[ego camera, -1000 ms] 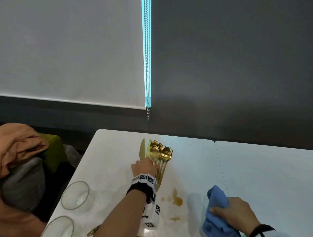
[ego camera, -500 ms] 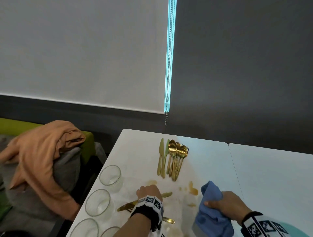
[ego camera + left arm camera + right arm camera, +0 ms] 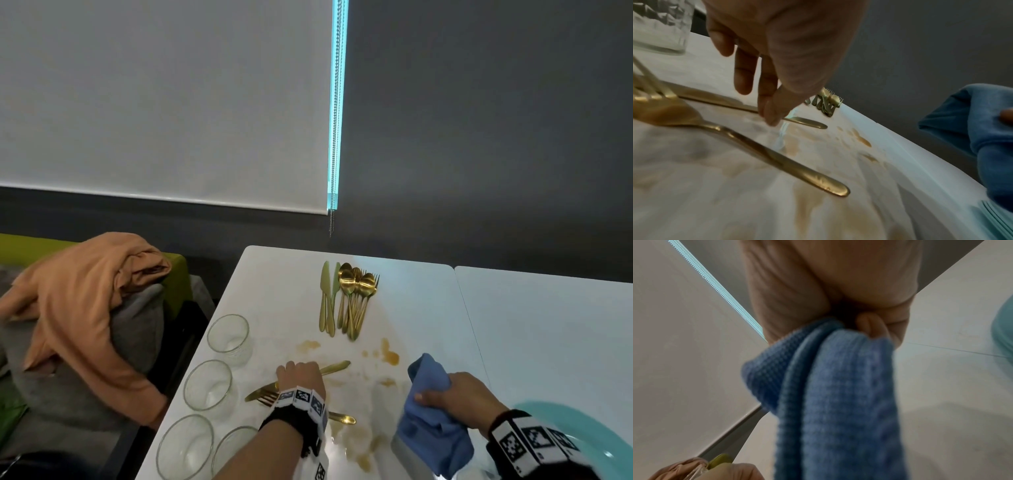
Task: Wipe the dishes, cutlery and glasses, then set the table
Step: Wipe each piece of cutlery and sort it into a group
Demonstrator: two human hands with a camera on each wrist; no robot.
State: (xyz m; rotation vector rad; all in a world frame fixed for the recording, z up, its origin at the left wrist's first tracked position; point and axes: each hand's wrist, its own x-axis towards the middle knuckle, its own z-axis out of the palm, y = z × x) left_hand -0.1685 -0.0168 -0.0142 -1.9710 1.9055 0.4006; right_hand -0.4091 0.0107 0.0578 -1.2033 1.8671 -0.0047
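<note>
Left wrist: I see my left grip [image 3: 300,375] bare, with a black cuff behind it, topped by a white band of black-and-white square marker tiles.
Left forearm: bare below that cuff; a white block with the same markers hangs under it.
Right wrist: behind my right grip [image 3: 460,399], a matching black cuff and white marker band.

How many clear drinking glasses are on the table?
4, along the white table's left edge: farthest glass, second glass, nearest glass, and a fourth glass partly hidden by the left forearm.
</note>
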